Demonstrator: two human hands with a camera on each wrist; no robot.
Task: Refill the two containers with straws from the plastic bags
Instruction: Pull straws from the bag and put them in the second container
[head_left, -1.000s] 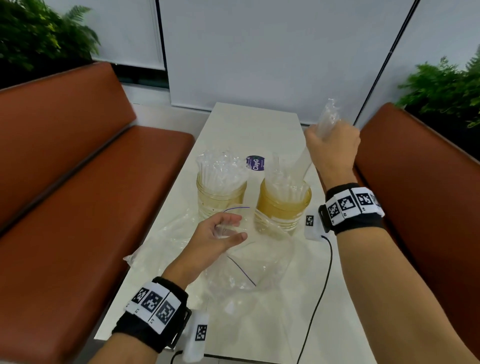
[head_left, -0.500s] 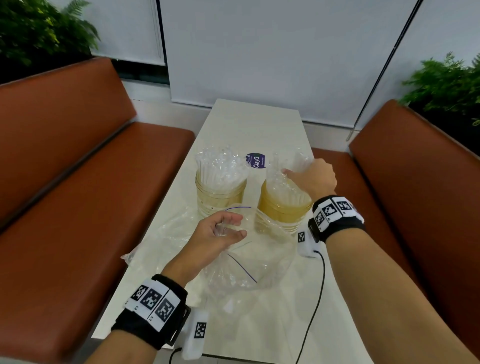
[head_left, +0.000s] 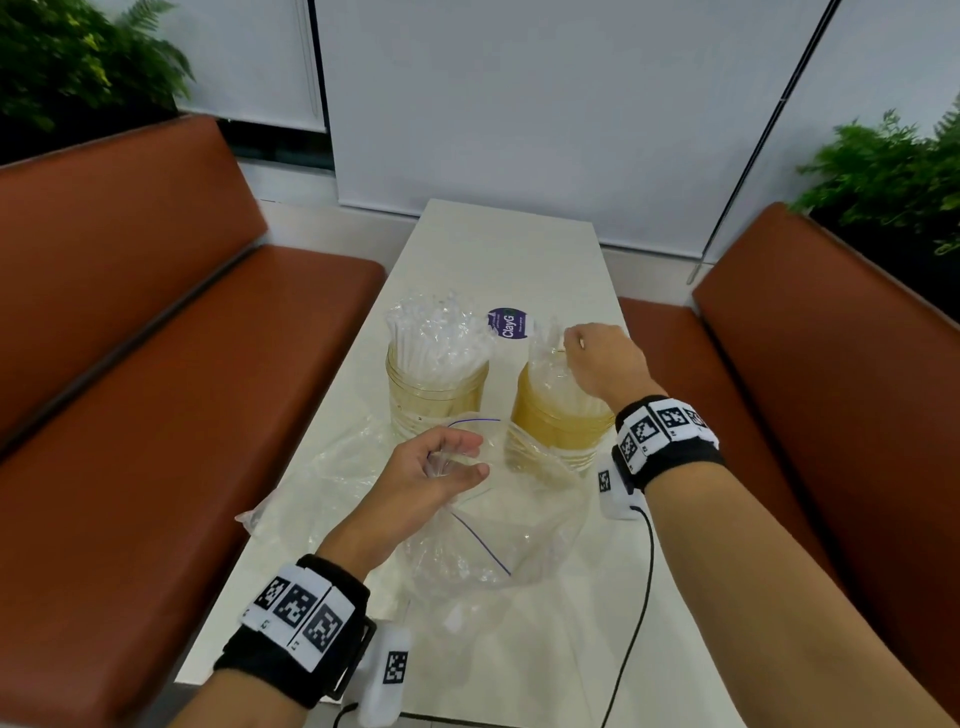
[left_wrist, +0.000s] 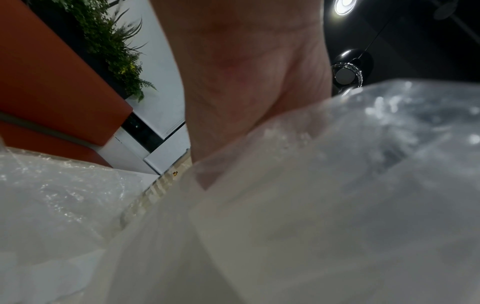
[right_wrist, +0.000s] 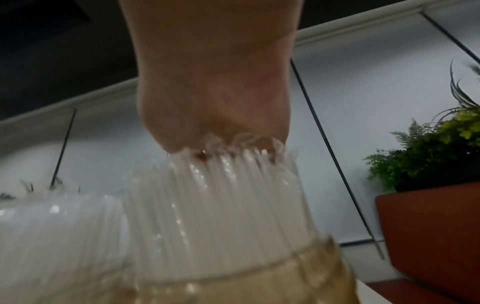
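Note:
Two yellowish clear containers stand mid-table, the left container (head_left: 436, 387) and the right container (head_left: 558, 423), both packed with upright wrapped straws (head_left: 436, 332). My right hand (head_left: 571, 347) sits on top of the right container, its fingers curled round the tops of its straws (right_wrist: 221, 195), which stand inside the container's rim (right_wrist: 259, 275). My left hand (head_left: 470, 456) pinches the rim of a crumpled clear plastic bag (head_left: 498, 535) with a blue seal line, lying just in front of the containers. The wrist view shows that bag (left_wrist: 311, 205) filling the frame, and my fingertips are hidden.
A second clear plastic bag (head_left: 322, 483) lies flat at the table's left edge. A round purple sticker (head_left: 509, 323) is behind the containers. Orange-brown benches (head_left: 156, 364) flank the narrow white table (head_left: 509, 249). A black cable (head_left: 639, 597) runs from my right wrist.
My right hand came down from above the table's right side with a bundle of straws and set it into the right container. My left hand stayed on the bag.

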